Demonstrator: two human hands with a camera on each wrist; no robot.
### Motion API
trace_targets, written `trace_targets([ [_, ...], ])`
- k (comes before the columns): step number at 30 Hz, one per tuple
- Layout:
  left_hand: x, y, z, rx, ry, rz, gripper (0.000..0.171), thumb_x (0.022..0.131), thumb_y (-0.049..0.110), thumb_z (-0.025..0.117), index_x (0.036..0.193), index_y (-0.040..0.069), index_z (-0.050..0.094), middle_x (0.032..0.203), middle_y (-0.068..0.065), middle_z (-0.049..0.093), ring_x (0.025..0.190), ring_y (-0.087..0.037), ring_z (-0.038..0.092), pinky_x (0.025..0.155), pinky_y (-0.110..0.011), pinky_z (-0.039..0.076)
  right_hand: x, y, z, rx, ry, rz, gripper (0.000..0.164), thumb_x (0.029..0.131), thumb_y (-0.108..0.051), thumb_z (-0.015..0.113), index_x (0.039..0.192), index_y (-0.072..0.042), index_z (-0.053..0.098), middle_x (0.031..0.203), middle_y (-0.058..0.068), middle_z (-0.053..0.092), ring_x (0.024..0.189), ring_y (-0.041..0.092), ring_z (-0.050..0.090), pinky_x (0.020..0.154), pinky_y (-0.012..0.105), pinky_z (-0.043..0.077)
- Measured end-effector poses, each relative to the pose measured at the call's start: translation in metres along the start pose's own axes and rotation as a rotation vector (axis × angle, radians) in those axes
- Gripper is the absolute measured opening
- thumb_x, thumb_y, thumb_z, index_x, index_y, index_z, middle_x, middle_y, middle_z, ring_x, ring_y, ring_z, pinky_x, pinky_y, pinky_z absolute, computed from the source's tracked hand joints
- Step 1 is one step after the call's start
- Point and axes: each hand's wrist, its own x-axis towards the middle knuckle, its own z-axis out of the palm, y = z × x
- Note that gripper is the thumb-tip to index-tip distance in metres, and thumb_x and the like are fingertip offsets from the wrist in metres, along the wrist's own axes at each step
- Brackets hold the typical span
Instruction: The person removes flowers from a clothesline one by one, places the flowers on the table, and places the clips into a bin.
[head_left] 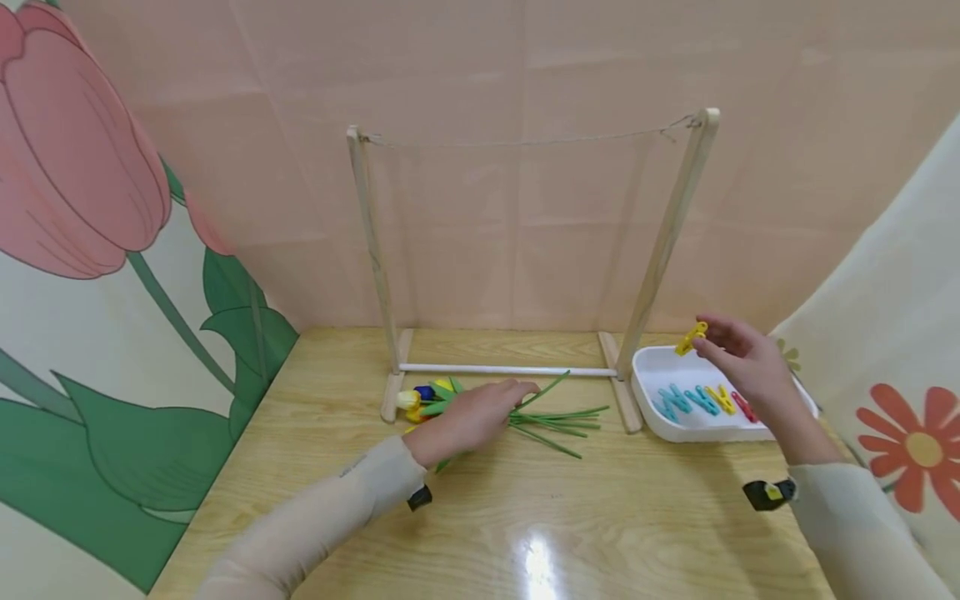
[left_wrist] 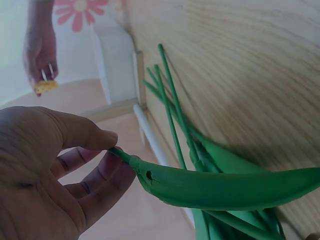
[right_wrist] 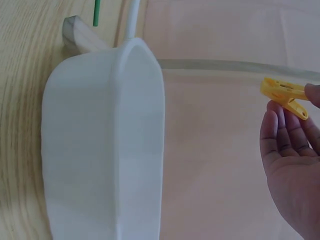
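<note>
My left hand pinches the green stem of one artificial flower between thumb and fingers; its long leaf shows large in the left wrist view. Under that hand lies a bunch of artificial tulips, with stems spread to the right and yellow, white and blue heads at the left, partly hidden by the hand. On the other side, my right hand holds a yellow clothespin by its handles, raised above the white tray.
Several blue, yellow and red clothespins lie in the tray. Behind the flowers stands a wooden frame with a string tied between its posts and a white rod low down. A peach cloth hangs behind.
</note>
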Motion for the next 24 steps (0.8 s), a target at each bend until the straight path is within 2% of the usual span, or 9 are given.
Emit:
trace_targets([
  [3,0.002,0.002,0.004,0.026,-0.004,0.015,0.059,0.099,-0.007,0.052,0.151,0.02,0.045,0.143,0.001,0.059,0.124,-0.014,0.06,0.09,-0.025,0.055,0.001,0.007,-0.002,-0.019,-0.004,0.015,0.053,0.1,-0.03,0.064,0.147,-0.01,0.049,0.109,-0.017,0.06,0.093,-0.003,0.061,0.077,0.009,0.052],
  [7,0.003,0.004,0.01,0.057,-0.003,0.039,0.06,0.097,-0.009,0.053,0.15,0.019,0.047,0.139,0.0,0.061,0.12,-0.015,0.062,0.089,-0.026,0.056,0.002,0.015,-0.004,-0.079,-0.003,0.025,0.057,0.1,-0.035,0.064,0.147,-0.006,0.048,0.111,-0.013,0.06,0.094,-0.003,0.058,0.076,0.01,0.052],
  [12,0.003,0.005,0.02,0.086,-0.026,0.068,0.061,0.096,-0.01,0.054,0.149,0.019,0.046,0.137,-0.001,0.062,0.113,-0.016,0.065,0.08,-0.024,0.057,0.007,0.025,-0.004,-0.192,-0.013,0.023,0.059,0.1,-0.039,0.063,0.145,-0.003,0.048,0.117,0.008,0.06,0.089,-0.009,0.054,0.072,0.009,0.051],
  [15,0.002,0.005,0.025,0.076,-0.04,0.07,0.061,0.096,-0.01,0.055,0.148,0.02,0.046,0.136,0.0,0.063,0.11,-0.015,0.066,0.076,-0.022,0.056,0.011,0.031,-0.003,-0.231,-0.017,0.002,0.057,0.1,-0.034,0.064,0.143,-0.001,0.05,0.118,0.019,0.06,0.087,-0.01,0.054,0.07,0.008,0.05],
  [17,0.002,0.005,0.026,0.065,-0.048,0.068,0.062,0.095,-0.011,0.054,0.149,0.02,0.046,0.136,0.0,0.062,0.111,-0.016,0.065,0.079,-0.024,0.057,0.015,0.035,-0.003,-0.26,-0.019,-0.004,0.056,0.1,-0.032,0.065,0.142,0.0,0.05,0.118,0.021,0.06,0.091,-0.002,0.058,0.069,0.008,0.05],
  [21,0.004,0.006,0.031,0.079,-0.057,0.075,0.06,0.096,-0.009,0.053,0.149,0.019,0.047,0.138,0.001,0.061,0.116,-0.015,0.063,0.089,-0.025,0.056,0.024,0.042,-0.005,-0.34,-0.047,-0.001,0.055,0.1,-0.032,0.064,0.143,0.001,0.049,0.119,0.023,0.061,0.105,0.032,0.063,0.068,0.01,0.049],
  [24,0.006,0.005,0.034,0.114,-0.065,0.084,0.058,0.097,-0.008,0.053,0.149,0.019,0.047,0.138,0.001,0.061,0.115,-0.015,0.063,0.091,-0.025,0.055,0.033,0.047,-0.006,-0.397,-0.087,-0.014,0.053,0.1,-0.027,0.064,0.141,0.003,0.049,0.122,0.028,0.061,0.109,0.045,0.06,0.074,0.026,0.057],
])
